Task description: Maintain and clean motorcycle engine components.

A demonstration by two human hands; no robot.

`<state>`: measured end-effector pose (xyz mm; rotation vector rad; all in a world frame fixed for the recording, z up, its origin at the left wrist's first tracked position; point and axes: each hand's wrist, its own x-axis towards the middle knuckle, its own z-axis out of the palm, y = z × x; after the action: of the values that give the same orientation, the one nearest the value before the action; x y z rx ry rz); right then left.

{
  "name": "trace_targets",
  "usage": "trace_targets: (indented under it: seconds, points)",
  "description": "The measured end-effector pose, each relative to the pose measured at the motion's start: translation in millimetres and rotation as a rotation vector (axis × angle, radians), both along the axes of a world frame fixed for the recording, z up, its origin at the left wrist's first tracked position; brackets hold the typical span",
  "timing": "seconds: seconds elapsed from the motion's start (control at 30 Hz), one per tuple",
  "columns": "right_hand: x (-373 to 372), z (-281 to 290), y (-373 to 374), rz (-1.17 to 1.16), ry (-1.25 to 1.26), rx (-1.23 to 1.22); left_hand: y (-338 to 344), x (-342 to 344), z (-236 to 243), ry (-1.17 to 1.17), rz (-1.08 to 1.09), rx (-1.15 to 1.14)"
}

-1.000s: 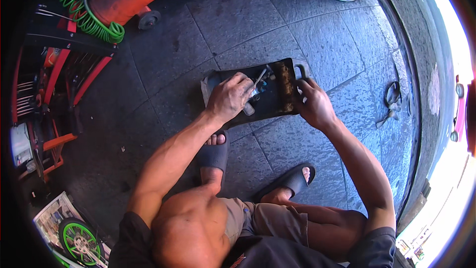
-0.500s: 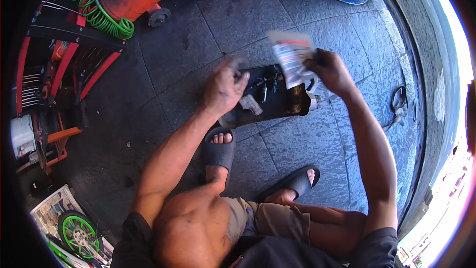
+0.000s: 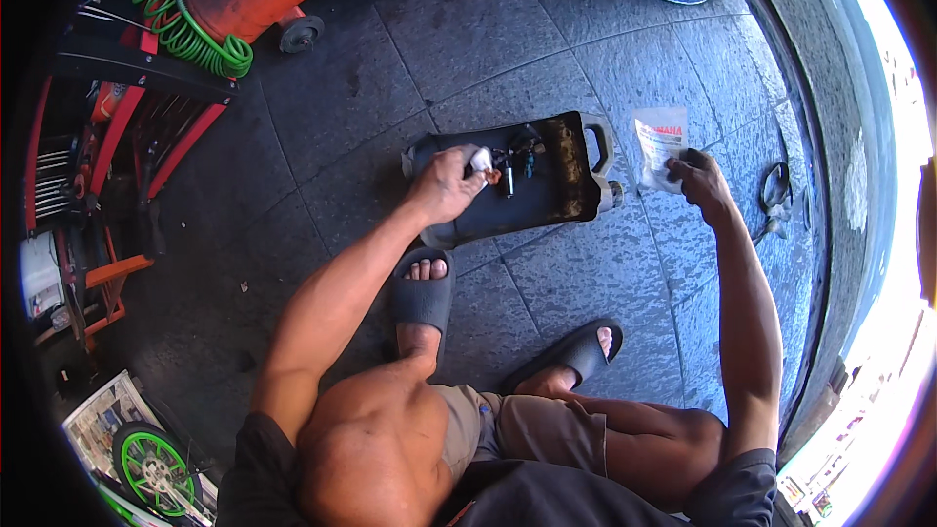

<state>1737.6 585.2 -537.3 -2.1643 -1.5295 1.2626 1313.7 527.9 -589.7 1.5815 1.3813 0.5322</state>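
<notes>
The left hand (image 3: 444, 185) rests on the black tray (image 3: 459, 224) lying on the stone floor, its grip closed around a small white part (image 3: 481, 160); loose metal pieces (image 3: 517, 161) sit just at its 3 o'clock. The right hand (image 3: 701, 181) pinches a clear plastic packet (image 3: 659, 141) beyond the tray's handle end. Best to keep the white part low over the tray, so a slip lands inside, and set the packet flat, well apart from the grime.
</notes>
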Motion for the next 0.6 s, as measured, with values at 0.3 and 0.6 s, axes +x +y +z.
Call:
trace_targets:
  seconds: [0.3, 0.6]
  points:
    - [-49.8, -10.6, -2.6, 0.220, -0.326, 0.543, -15.9, -49.0, -9.3, -0.413, 0.388, -0.086]
    - [-213.2, -43.7, -26.2, 0.844, -0.335, 0.307, -20.7, -30.3, 8.4, -0.139, 0.267, -0.024]
